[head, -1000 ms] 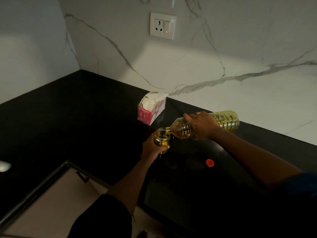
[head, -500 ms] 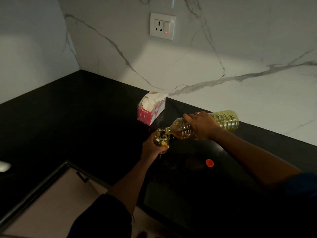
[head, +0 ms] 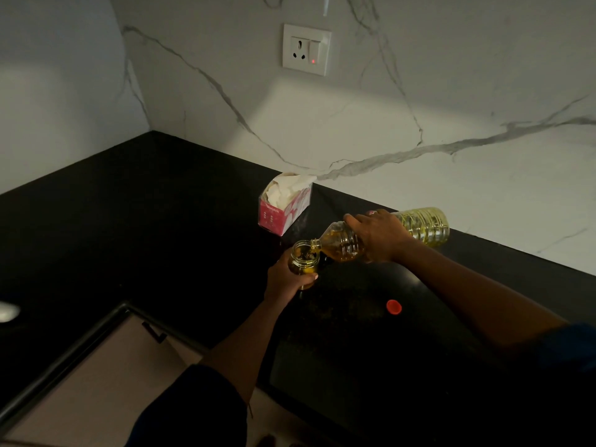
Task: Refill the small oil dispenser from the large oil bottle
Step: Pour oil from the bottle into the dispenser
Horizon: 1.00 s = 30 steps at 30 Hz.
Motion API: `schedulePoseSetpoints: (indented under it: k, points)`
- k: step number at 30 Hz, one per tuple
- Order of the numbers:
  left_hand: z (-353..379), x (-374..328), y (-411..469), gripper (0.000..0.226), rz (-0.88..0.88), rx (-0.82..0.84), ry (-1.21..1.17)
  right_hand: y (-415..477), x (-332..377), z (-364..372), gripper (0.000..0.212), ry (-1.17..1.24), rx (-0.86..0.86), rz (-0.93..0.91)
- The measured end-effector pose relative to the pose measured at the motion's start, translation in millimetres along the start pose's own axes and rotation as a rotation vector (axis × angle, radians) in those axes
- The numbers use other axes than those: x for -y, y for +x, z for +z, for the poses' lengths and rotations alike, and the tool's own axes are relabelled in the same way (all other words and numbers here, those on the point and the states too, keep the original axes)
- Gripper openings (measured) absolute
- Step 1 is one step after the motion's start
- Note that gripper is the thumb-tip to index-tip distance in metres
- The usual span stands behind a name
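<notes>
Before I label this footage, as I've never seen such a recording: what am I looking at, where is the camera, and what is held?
No machine here: a person works with bare hands. The one picture comes from a wide-angle camera worn on their head, looking forward and down. The left hand grips a small clear glass dispenser jar, open on top. The right hand holds a large ribbed clear plastic oil bottle tipped nearly flat, its mouth at the jar's opening. On the black countertop lie a small round red cap and a pink box of white tissues.
</notes>
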<state>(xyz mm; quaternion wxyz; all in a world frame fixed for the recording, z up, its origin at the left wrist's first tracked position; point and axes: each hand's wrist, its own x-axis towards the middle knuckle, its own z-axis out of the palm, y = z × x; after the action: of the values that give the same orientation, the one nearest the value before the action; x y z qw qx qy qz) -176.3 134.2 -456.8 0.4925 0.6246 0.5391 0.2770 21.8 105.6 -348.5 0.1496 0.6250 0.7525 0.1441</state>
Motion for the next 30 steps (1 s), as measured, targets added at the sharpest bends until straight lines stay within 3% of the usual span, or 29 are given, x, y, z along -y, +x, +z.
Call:
schedulePoseSetpoints:
  k: [30]
  points:
    - [1.0,-0.2,1.5,0.076,-0.04,0.0,-0.003,0.0,0.5,-0.9,0.096,-0.02,-0.001,-0.007]
